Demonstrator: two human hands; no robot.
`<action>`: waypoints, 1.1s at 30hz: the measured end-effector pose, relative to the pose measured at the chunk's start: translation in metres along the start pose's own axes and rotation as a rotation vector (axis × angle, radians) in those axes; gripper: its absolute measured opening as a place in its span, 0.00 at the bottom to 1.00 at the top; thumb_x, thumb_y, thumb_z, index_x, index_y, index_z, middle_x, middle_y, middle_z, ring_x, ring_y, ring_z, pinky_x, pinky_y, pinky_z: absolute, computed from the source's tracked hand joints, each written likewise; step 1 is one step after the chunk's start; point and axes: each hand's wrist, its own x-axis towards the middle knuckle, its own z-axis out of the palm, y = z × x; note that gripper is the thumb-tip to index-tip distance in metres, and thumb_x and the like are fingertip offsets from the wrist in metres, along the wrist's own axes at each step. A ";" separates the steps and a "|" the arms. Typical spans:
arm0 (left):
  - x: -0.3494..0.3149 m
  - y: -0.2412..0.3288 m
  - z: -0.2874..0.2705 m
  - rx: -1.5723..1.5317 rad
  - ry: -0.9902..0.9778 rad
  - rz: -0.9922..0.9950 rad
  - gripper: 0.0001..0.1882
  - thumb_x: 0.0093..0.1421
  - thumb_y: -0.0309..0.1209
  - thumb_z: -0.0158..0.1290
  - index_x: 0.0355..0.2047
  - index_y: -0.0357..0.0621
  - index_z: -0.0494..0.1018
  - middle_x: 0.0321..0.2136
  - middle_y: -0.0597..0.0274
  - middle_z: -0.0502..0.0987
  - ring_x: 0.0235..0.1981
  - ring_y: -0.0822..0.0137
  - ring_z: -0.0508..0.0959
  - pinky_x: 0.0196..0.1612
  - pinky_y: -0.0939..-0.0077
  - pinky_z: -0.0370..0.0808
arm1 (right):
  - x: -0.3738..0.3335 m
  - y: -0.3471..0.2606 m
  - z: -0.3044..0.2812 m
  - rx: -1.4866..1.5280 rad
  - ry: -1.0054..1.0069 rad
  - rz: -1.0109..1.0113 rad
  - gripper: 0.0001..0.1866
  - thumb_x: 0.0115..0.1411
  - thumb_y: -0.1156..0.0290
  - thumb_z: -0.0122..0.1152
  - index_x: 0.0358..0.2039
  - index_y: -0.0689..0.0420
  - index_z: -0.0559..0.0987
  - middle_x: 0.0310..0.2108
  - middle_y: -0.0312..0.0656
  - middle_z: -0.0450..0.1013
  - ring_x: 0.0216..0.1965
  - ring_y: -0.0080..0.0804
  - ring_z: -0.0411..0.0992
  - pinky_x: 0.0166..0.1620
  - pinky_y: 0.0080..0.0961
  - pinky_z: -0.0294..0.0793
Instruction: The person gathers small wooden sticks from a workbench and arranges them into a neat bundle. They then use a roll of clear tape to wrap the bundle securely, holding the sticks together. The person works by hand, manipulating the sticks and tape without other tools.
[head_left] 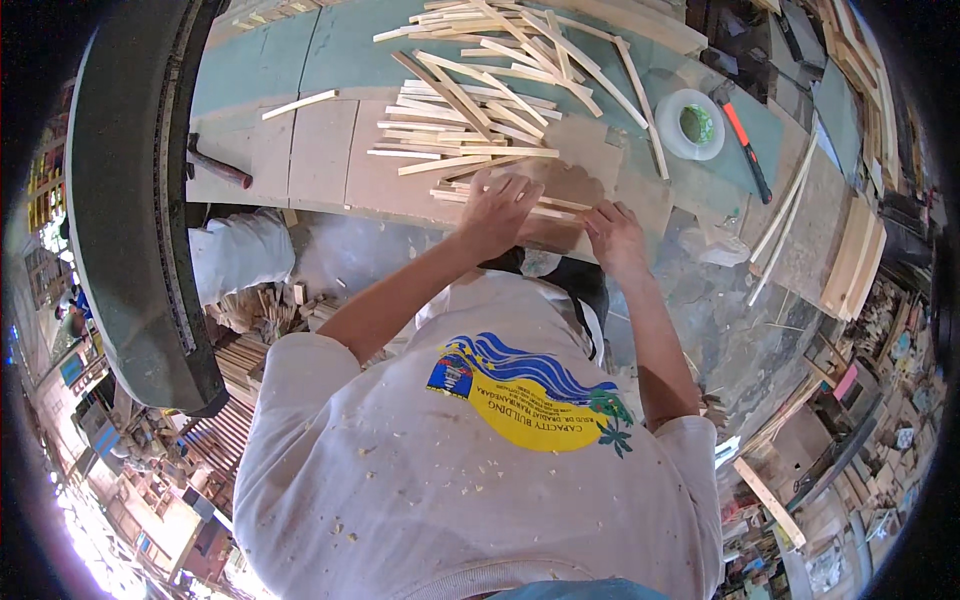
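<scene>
Thin pale wooden strips [553,212] lie side by side at the near edge of the workbench [400,200], spanning the gap between my hands. Over their left part, my left hand [497,212] is closed with its fingers curled down. At their right ends my right hand [613,235] pinches with thumb and fingertips. Just beyond my hands spreads a loose pile of wooden strips [470,130], many lying roughly crosswise and some slanting over the others. My fingers partly hide the strips they grip.
Right of the pile lie a roll of clear tape [690,124] and a red-and-black handled tool [742,140]. One lone strip [300,104] rests at the left, near a dark curved handle [220,163]. A large dark machine part [140,200] rises on the left.
</scene>
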 end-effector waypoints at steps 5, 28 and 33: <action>0.008 -0.007 0.007 0.025 0.037 0.036 0.29 0.52 0.44 0.66 0.52 0.48 0.74 0.47 0.63 0.72 0.56 0.62 0.69 0.59 0.50 0.61 | 0.002 0.006 0.001 -0.013 -0.045 0.088 0.11 0.59 0.68 0.65 0.43 0.51 0.81 0.41 0.40 0.75 0.45 0.43 0.73 0.51 0.41 0.74; 0.004 -0.017 0.035 0.005 0.182 0.050 0.24 0.48 0.46 0.66 0.43 0.49 0.77 0.42 0.63 0.74 0.52 0.59 0.72 0.58 0.51 0.65 | 0.023 -0.011 -0.005 -0.025 -0.076 0.133 0.17 0.58 0.67 0.66 0.48 0.52 0.79 0.48 0.45 0.72 0.52 0.47 0.71 0.54 0.45 0.72; 0.004 -0.018 0.036 -0.138 0.145 0.017 0.21 0.50 0.44 0.63 0.42 0.48 0.78 0.44 0.62 0.74 0.53 0.59 0.71 0.60 0.53 0.64 | 0.093 -0.053 -0.006 0.157 0.042 0.097 0.18 0.58 0.64 0.67 0.49 0.54 0.79 0.49 0.47 0.74 0.51 0.48 0.73 0.53 0.44 0.74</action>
